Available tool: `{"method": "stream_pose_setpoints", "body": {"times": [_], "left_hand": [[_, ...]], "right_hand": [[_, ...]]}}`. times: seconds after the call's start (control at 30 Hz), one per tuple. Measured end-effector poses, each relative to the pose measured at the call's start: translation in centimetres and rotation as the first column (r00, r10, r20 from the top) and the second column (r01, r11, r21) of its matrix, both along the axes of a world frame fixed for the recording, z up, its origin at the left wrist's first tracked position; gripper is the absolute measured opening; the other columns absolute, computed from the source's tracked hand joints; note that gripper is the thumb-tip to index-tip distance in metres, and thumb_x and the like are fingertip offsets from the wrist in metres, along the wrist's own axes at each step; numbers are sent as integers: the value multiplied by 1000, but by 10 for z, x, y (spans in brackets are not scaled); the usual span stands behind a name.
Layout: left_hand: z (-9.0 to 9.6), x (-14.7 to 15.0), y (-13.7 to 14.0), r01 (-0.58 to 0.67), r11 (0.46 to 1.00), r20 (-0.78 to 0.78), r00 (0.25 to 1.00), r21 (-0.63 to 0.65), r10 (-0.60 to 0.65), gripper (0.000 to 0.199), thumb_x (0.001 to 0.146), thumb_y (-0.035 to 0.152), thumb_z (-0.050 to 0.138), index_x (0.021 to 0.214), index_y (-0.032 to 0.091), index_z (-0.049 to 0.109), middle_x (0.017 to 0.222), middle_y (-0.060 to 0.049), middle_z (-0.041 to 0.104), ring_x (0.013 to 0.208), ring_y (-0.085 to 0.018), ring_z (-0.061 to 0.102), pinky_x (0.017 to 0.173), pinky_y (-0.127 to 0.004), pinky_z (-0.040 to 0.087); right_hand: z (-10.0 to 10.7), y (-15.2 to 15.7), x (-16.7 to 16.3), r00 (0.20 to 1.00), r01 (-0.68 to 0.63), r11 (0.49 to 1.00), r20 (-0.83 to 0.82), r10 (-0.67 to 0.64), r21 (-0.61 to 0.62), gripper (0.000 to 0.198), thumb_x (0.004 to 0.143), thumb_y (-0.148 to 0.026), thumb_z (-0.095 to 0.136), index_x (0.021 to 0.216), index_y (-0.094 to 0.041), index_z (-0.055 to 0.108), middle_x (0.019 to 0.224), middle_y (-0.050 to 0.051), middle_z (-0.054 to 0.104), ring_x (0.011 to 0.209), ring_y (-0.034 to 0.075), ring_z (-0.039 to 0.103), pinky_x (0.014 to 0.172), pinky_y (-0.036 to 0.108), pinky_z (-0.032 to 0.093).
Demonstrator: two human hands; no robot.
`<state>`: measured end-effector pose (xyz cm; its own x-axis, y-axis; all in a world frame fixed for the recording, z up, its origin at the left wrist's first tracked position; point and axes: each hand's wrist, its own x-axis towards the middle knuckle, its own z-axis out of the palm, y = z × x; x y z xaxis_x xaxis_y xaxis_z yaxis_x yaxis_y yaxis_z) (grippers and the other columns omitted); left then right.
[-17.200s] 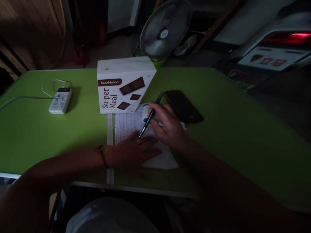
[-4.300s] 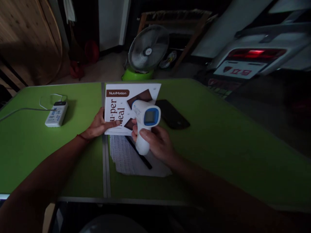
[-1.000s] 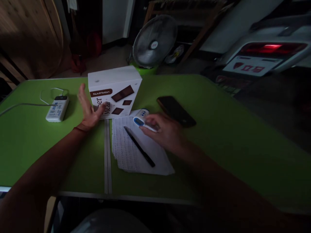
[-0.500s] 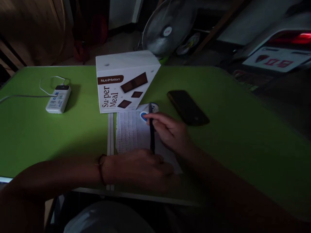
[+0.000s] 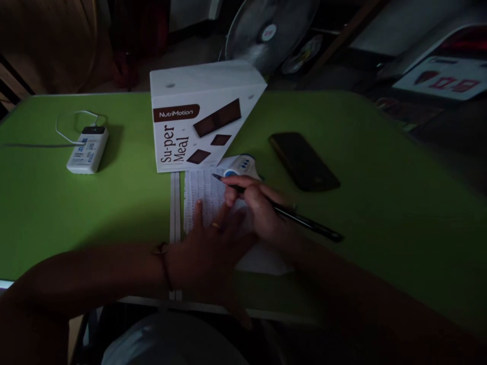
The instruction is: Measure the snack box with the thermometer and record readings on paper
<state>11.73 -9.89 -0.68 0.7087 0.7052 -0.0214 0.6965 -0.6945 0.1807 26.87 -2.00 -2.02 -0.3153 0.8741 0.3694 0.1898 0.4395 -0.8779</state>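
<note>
My right hand (image 5: 262,203) grips a black pen (image 5: 304,220) in a writing hold. The pen's tip points left over the upper part of a sheet of paper (image 5: 203,190) covered in dense rows of writing; whether it touches the paper I cannot tell. Fingers spread, my left hand (image 5: 213,253) lies across the sheet, with a ring on one finger and a thin bracelet at the wrist. Just beyond the right hand sits a white-and-blue object (image 5: 243,165), partly hidden by the fingers, its kind unclear.
A white NutriMotion box (image 5: 178,144) stands behind the paper. To the right lies a dark phone (image 5: 304,162); on the left is a white power bank-like device (image 5: 88,152) with cables. The green table (image 5: 125,203) has a pale seam strip. A fan (image 5: 262,40) stands beyond it.
My left hand has gone from curled to spread flat on the paper. The pen, upright between both hands before, now slants in my right hand with its tip to the left.
</note>
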Motion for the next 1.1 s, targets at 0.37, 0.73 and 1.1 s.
{"method": "stream_pose_setpoints", "body": {"times": [0.37, 0.73, 1.1], "left_hand": [[8, -2, 3, 18, 991, -9, 1000, -133, -19, 137, 73, 90, 65, 170, 15, 5, 174, -28, -1, 161, -55, -3, 118, -84, 9], [15, 1, 2, 9, 993, -42, 999, -120, -14, 130, 77, 83, 70, 170, 15, 11, 176, -22, 7, 161, -53, 0, 119, -84, 14], [12, 0, 1, 21, 997, -24, 999, -75, -23, 136, 73, 92, 62, 170, 12, 12, 177, -21, 6, 161, -53, 1, 119, -84, 12]], "right_hand": [[-5, 14, -13, 989, 150, 970, 20, -149, -191, 4, 78, -27, 64, 82, -26, 66, 71, -1, 66, 67, 18, 63, 63, 33, 52], [-6, 15, -10, 978, 157, 986, 152, -146, -64, 10, 79, -27, 62, 78, -27, 72, 74, 1, 74, 71, 19, 70, 65, 34, 55], [-5, 13, -10, 962, 162, 986, 228, -150, -34, 9, 82, -24, 63, 82, -27, 71, 79, 1, 76, 75, 20, 73, 69, 34, 58]]}}
